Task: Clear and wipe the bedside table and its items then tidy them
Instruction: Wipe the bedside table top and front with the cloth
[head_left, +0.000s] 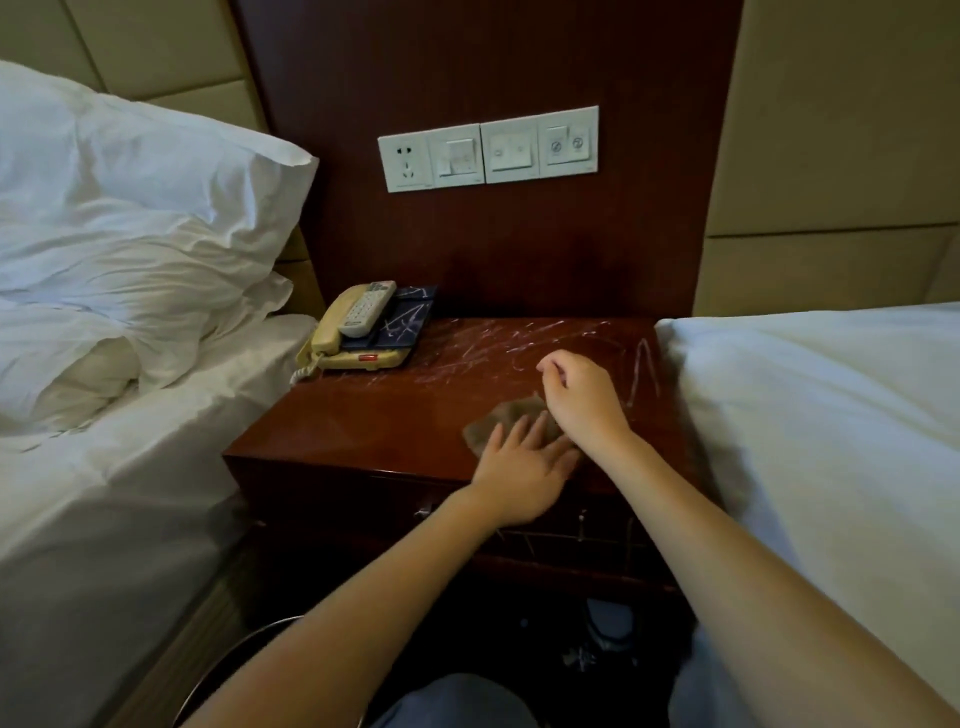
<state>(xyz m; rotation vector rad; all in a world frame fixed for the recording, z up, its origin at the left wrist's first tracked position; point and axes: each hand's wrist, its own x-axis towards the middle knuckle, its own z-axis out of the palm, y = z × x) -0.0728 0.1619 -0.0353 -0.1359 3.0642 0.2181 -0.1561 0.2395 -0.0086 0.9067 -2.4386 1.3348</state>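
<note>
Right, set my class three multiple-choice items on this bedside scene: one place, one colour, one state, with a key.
1. Where on the table is the telephone? A back left; B front right; C centre.
2. What colour is the cloth? A white; B brown; C blue.
3. How does the left hand lie? A fist in the air; B flat on the cloth; C gripping the handset.
Key: 1A, it sits in the far left corner; 2B, dull brown fabric; 3B, straight fingers press it.
</note>
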